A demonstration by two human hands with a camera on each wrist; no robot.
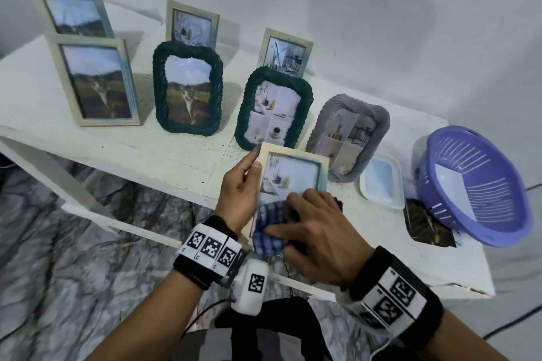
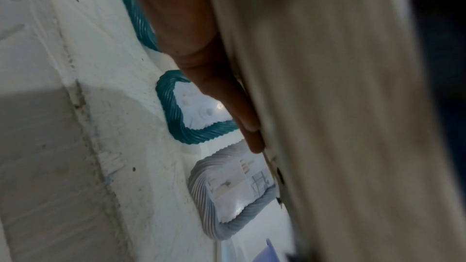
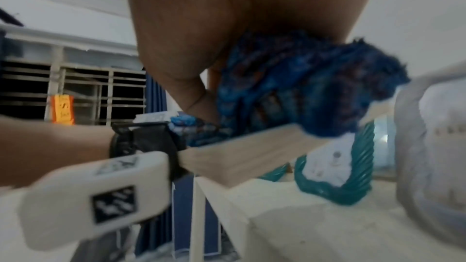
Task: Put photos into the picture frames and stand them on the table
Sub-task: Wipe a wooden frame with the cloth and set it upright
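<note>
The pale wooden frame (image 1: 293, 173) is held tilted over the near edge of the table (image 1: 164, 155), glass side up, with a photo already behind the glass. Its long axis runs away from the person, the far short edge pointing toward the standing row and the near end reaching back past the table edge.

The left hand (image 1: 239, 190) grips the frame's left long side, thumb on the front face and fingers behind (the left wrist view shows them flat against the back). The right hand (image 1: 316, 231) presses a blue checked cloth (image 1: 268, 231) onto the lower part of the glass, fingers bent over the cloth; in my judgement this is wiping before placement.

Just beyond the far edge stand a dark green rope-pattern frame (image 1: 274, 107) and a grey rope-pattern frame (image 1: 350, 136), both close. The left hand is the carrying hand, so standing the frame calls for rotating its long axis upright and setting it down clear of those two.

A purple basket (image 1: 475, 184) sits well to the right.
</note>
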